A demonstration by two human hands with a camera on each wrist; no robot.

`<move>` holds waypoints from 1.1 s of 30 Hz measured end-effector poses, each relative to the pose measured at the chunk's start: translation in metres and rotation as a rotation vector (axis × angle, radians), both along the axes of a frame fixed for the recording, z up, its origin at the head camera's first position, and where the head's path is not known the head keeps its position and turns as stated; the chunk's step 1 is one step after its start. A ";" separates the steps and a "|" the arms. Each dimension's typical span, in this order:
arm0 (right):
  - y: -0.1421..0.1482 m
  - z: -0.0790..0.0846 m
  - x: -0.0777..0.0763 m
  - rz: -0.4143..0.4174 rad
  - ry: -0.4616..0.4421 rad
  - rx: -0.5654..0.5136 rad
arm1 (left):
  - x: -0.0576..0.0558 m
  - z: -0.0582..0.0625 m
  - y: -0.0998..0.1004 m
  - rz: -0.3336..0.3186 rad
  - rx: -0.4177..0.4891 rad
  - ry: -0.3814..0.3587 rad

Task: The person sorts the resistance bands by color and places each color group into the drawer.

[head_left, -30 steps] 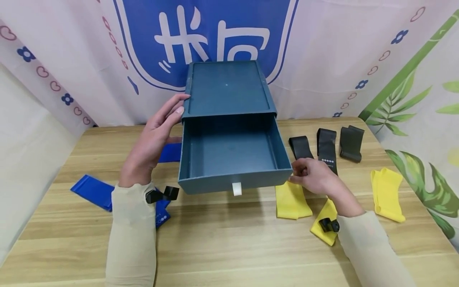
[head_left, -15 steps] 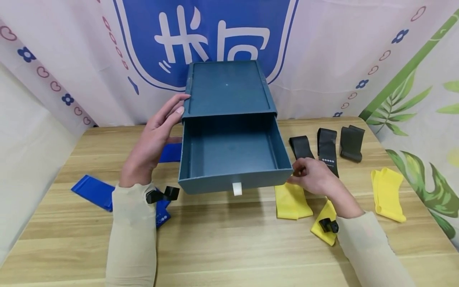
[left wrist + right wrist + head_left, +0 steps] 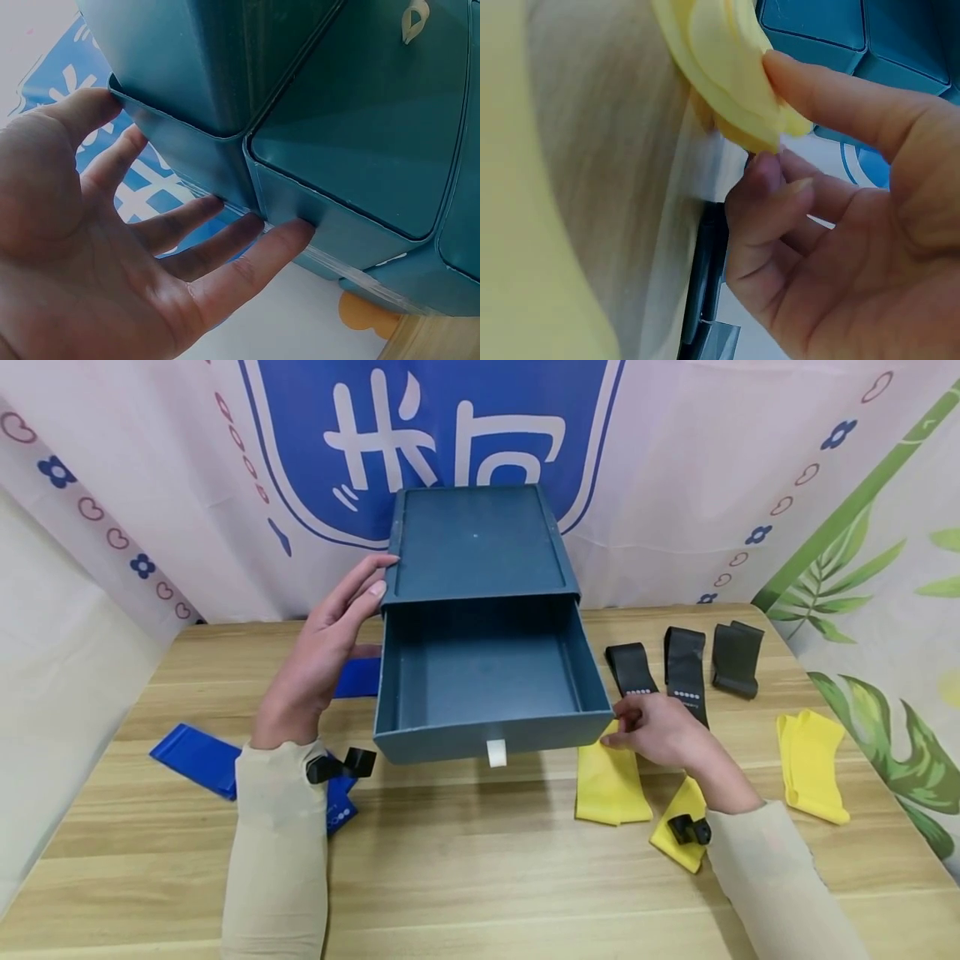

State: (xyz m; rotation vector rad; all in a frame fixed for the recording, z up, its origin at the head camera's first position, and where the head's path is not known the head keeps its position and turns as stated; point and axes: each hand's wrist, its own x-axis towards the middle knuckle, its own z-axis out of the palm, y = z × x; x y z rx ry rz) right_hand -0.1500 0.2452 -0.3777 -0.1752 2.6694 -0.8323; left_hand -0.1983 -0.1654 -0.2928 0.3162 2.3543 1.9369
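I am pinching the near end of a flat yellow rubber band [image 3: 611,772] between thumb and fingers of my right hand [image 3: 660,731]; the band is lying on the light wooden bench [image 3: 480,860], just beside the front right corner of the dark teal cardboard drawer box [image 3: 480,627], whose drawer is standing pulled out and bare inside. My left hand [image 3: 318,660] is pressing flat, fingers straight, against the box's left wall. The thin band could slip from my pinch or snag on the drawer's rim if I am lifting too low. Black bands [image 3: 684,668] are lying close behind my right hand, so room is opening mostly upward and over the drawer.
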 end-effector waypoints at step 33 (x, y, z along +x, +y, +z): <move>-0.001 0.003 0.002 0.019 0.032 0.027 | 0.000 0.001 0.002 0.002 0.000 0.001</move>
